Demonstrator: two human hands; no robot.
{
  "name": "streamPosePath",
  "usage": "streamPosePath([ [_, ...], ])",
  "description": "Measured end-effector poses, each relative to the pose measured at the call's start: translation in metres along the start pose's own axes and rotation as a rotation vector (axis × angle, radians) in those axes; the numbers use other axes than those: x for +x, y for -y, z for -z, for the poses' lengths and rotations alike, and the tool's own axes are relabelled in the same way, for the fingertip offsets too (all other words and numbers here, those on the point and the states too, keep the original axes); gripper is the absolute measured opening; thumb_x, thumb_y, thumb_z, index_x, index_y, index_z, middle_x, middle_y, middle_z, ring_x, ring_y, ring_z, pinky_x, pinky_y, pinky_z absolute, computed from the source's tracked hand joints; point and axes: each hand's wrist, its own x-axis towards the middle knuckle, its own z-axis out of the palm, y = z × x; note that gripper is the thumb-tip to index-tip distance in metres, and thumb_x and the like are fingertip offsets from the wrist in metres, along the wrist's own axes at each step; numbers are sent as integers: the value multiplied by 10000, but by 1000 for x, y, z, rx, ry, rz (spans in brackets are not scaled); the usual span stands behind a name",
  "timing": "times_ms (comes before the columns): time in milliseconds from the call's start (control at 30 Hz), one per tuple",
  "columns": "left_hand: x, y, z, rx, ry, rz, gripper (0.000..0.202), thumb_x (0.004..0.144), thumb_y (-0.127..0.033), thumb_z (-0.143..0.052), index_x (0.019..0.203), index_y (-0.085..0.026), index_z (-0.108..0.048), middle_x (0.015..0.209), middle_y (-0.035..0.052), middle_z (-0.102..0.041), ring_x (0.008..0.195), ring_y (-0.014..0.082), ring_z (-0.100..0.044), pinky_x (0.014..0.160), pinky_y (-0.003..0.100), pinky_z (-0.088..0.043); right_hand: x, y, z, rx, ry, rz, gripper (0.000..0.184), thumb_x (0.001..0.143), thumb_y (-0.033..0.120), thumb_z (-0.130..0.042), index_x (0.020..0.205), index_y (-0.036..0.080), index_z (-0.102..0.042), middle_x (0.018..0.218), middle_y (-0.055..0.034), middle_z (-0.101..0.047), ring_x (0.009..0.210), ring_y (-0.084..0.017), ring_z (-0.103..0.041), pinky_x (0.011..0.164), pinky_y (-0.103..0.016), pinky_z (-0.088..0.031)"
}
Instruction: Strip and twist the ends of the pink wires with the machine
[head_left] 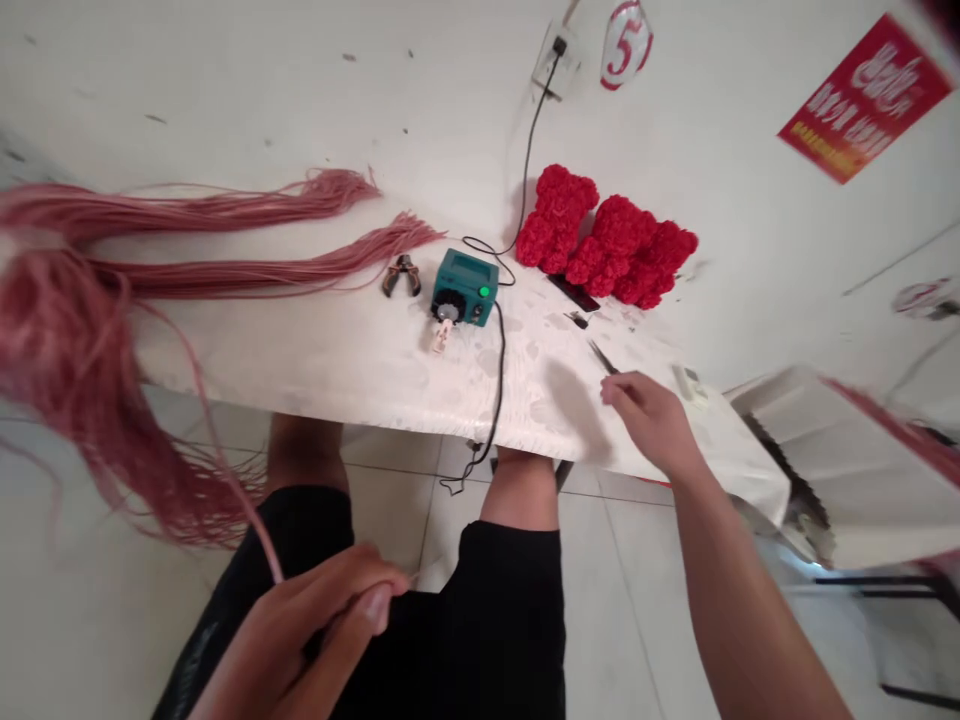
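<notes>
My left hand [315, 630] is closed above my lap, thumb and forefinger pinched together at the end of a pink cord [214, 425]. That cord runs back to a thick pink bundle [82, 370] hanging over the table's left edge. Over the right part of the table, my right hand [649, 415] is closed around a thin, dark, pointed tool [602, 356], apparently tweezers; its tip points up and left. A small green machine [463, 285] with a lit green button and a pale clamp-like piece [442, 337] in front stands between the hands, farther back.
Beside the machine lie orange-black pliers [402, 275]. Two pink cord bundles [300, 270] stretch across the white-covered table [360, 370]. Red fluffy flower-like clusters [615, 240] sit against the wall, near a black phone-like slab [574, 293]. A black cable [500, 380] hangs over the front edge.
</notes>
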Motion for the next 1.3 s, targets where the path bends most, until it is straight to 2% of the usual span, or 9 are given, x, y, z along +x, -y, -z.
streamPosePath([
  [33, 2, -4, 1, -14, 21, -9, 140, 958, -263, -521, 925, -272, -657, 658, -51, -652, 532, 110, -624, 496, 169, -483, -22, 15, -11, 94, 72, 73, 208, 924, 383, -560, 926, 224, -692, 980, -37, -728, 944, -197, -679, 884, -316, -516],
  [100, 4, -10, 2, -42, 33, -14, 179, 973, -212, -497, 919, -255, -662, 673, -48, -638, 545, 90, -609, 515, 160, -471, -67, 46, -36, 402, 329, 242, 170, 956, 352, -570, 997, 234, -685, 979, -33, -716, 931, -184, -672, 861, -326, -527],
  [167, 5, -12, 1, -67, 43, 2, 195, 979, -184, -491, 924, -240, -670, 691, -40, -633, 567, 84, -602, 533, 164, -462, -107, 74, -60, 615, 498, 331, 146, 951, 292, -596, 1061, 245, -679, 957, -26, -706, 912, -168, -663, 817, -307, -540],
  [300, 1, -11, 0, -115, 72, 61, 198, 984, -183, -505, 867, -207, -663, 694, -26, -623, 597, 88, -595, 545, 177, -447, -147, 108, -93, 885, 596, 322, 185, 912, 185, -611, 1087, 229, -651, 933, -17, -696, 849, -145, -661, 800, -289, -550],
  [533, 0, -9, -6, -142, 103, 118, 242, 977, -191, -515, 777, -176, -650, 663, -12, -607, 601, 101, -573, 563, 204, -447, -154, 106, -106, 989, 531, 227, 144, 902, 225, -656, 1042, 223, -688, 825, -10, -688, 766, -145, -654, 710, -272, -550],
  [700, 1, -9, -8, -123, 131, 129, 234, 973, -168, -526, 774, -177, -647, 672, -26, -597, 596, 81, -554, 543, 187, -417, -155, 101, -104, 953, 441, 297, 27, 913, 223, -666, 926, 217, -689, 757, 0, -650, 688, -129, -612, 639, -260, -507],
  [833, 5, -12, -9, -68, 141, 135, 172, 957, -136, -561, 839, -192, -672, 725, -38, -616, 638, 66, -584, 585, 171, -440, -152, 99, -102, 912, 431, 350, 63, 905, 160, -635, 889, 214, -663, 747, 9, -609, 673, -124, -587, 629, -261, -481],
  [1033, 11, -11, -8, 22, 135, 31, 155, 935, -64, -586, 911, -193, -667, 886, -19, -641, 795, 69, -638, 726, 182, -494, -153, 93, -105, 917, 458, 328, 81, 874, 137, -629, 873, 218, -634, 749, 17, -591, 676, -122, -583, 645, -265, -484],
  [1300, 18, -11, -10, 132, 154, -148, 168, 884, -13, -632, 880, -180, -647, 839, -6, -625, 806, 115, -561, 740, 260, -473, -157, 90, -111, 1004, 410, 260, 96, 837, 129, -624, 791, 213, -619, 690, 21, -580, 631, -113, -557, 574, -234, -471],
])
